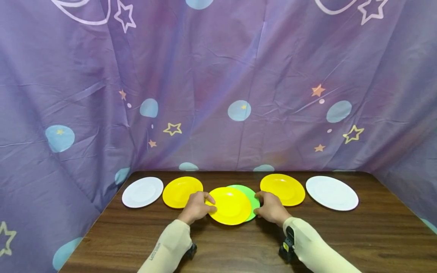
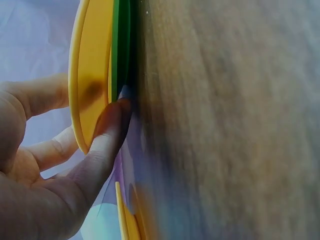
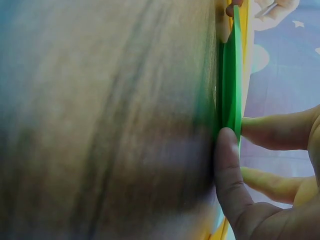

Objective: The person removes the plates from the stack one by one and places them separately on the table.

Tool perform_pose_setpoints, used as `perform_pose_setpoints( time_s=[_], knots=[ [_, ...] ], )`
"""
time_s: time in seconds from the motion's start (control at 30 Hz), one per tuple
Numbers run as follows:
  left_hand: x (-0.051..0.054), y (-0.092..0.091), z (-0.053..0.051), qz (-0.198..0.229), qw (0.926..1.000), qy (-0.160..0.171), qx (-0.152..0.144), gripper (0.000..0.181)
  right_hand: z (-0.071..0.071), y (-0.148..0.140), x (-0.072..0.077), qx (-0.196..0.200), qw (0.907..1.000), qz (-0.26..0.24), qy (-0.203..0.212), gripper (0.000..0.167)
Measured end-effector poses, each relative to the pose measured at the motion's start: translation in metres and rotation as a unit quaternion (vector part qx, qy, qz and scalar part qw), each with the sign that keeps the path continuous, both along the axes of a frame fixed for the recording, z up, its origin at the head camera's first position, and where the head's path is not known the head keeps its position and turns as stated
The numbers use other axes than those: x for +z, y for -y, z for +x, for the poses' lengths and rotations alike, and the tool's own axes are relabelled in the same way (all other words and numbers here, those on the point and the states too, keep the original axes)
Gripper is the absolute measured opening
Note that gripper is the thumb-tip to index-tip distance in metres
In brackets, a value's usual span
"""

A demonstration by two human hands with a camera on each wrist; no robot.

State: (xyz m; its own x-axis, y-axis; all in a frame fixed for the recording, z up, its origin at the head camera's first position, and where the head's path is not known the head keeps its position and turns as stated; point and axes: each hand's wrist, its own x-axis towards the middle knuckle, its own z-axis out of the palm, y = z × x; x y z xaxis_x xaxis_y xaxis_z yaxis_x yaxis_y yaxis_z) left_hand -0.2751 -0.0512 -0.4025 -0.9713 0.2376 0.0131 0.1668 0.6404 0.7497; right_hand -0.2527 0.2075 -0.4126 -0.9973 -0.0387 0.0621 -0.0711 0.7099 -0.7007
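In the middle of the head view a yellow plate [image 1: 229, 206] overlaps a green plate [image 1: 254, 201], hiding much of it. My left hand [image 1: 197, 206] pinches the yellow plate's left edge, fingers on top and thumb [image 2: 100, 145] below it in the left wrist view. There the green plate [image 2: 121, 45] lies close under the yellow one. My right hand [image 1: 271, 207] pinches the right rim of the green plate, with its thumb [image 3: 230, 170] on the underside in the right wrist view. The green plate [image 3: 231, 85] sits very near the tabletop.
To the left lie a white plate [image 1: 142, 192] and a yellow plate [image 1: 181, 191]. On the right are another yellow plate [image 1: 283, 189] and another white plate [image 1: 332, 192]. All rest on a brown wooden table [image 1: 232, 250], before a purple patterned curtain [image 1: 218, 76].
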Motion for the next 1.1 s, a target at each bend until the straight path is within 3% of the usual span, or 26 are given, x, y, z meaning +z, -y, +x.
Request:
perform_pose_setpoints(
  time_s=[0.2, 0.47, 0.7, 1.1],
  knots=[
    [-0.004, 0.006, -0.001, 0.039, 0.9992, 0.000, 0.008, 0.017, -0.001, -0.001, 0.000, 0.002, 1.0000, 0.009, 0.000, 0.055],
    [-0.009, 0.014, 0.001, 0.087, 0.9958, 0.028, 0.005, 0.020, 0.001, 0.000, 0.000, 0.003, 1.0000, -0.002, 0.002, 0.055],
    [-0.007, 0.023, 0.004, 0.118, 0.9910, 0.063, -0.010, 0.022, 0.002, 0.000, 0.001, 0.005, 0.9997, 0.015, -0.020, 0.055],
    [-0.006, 0.042, 0.013, 0.114, 0.9894, 0.082, -0.037, 0.023, 0.002, 0.000, 0.001, 0.006, 0.9994, 0.025, -0.022, 0.055]
  ],
)
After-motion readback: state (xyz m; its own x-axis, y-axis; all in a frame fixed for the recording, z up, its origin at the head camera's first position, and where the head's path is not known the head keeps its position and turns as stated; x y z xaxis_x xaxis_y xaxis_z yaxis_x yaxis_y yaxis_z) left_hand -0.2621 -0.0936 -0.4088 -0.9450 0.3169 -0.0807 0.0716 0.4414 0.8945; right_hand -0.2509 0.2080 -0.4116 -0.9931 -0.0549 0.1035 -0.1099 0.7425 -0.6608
